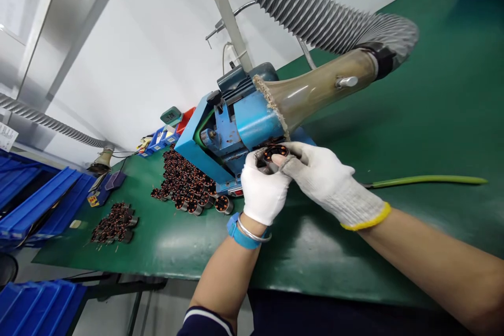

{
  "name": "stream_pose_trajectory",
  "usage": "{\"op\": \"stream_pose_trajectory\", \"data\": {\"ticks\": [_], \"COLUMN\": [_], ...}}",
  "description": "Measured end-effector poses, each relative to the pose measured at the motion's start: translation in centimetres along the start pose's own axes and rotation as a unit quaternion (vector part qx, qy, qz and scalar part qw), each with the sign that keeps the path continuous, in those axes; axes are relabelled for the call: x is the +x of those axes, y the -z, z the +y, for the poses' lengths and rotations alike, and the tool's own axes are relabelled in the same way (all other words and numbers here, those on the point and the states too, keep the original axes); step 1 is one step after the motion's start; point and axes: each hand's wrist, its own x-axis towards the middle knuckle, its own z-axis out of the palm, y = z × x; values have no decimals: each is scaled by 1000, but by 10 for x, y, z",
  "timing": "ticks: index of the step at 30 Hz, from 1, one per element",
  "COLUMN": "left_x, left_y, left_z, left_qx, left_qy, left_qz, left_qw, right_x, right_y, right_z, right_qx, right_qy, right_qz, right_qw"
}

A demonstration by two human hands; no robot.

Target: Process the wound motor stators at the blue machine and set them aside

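Between both gloved hands is a motor stator (274, 154), a round metal ring with dark inner slots and copper windings. My left hand (264, 189), in a white glove, has its fingers wrapped round the stator's left side. My right hand (321, 170), in a white knit glove with a yellow cuff, grips it from the right, its bare-looking thumb tip on the top face. The stator is close against the front of a blue belt grinding machine (260, 121); whether they touch I cannot tell.
Many stators (185, 176) stand massed left of the machine, with a smaller pile (115, 223) farther left. A suction funnel (326, 89) and grey hose (299, 5) rise over the machine. A green-handled tool (429, 181) lies right. Blue bins (43, 205) stand at far left.
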Motion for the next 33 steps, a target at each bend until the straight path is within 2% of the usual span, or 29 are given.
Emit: {"op": "stream_pose_trajectory", "data": {"ticks": [4, 7, 12, 15, 18, 19, 21, 23, 25, 27, 28, 30, 33], "left_x": [-2, -14, -31, -32, -31, -31, -31, -31, -30, -29, -28, -25, -17], "left_y": [-1, 4, 25, 33, 34, 33, 32, 31, 31, 31, 31, 28, 22], "left_z": [5, 2, -16, -25, -27, -27, -25, -21, -18, -17, -16, -17, -18], "left_qx": [3, 0, 16, 56, 100, 109, 108, 87, 67, 56, 52, 45, 30], "left_qy": [4, -5, -105, -144, -162, -163, -147, -126, -112, -96, -83, -51, -3], "left_qz": [-5, -16, -46, -52, -64, -68, -73, -63, -42, -28, -24, -16, 15], "left_qw": [1000, 1000, 993, 987, 980, 978, 981, 986, 991, 993, 995, 998, 999], "right_x": [-2, -10, -25, -30, -30, -30, -26, -21, -15, -13, -14, -18, -24], "right_y": [2, 8, 13, 12, 13, 14, 16, 17, 16, 13, 11, 4, -5], "right_z": [1, 1, -4, -5, -3, -2, -2, -2, -2, -1, 0, 4, 9], "right_qx": [-2, -40, -104, -142, -172, -173, -138, -31, 116, 182, 170, 98, 8], "right_qy": [-1, 14, 117, 162, 175, 161, 92, -8, -75, -107, -117, -125, -96], "right_qz": [0, 6, -48, -23, -9, -5, 16, 66, 135, 174, 163, 94, -5], "right_qw": [1000, 999, 986, 976, 969, 972, 986, 997, 981, 962, 965, 983, 995]}}
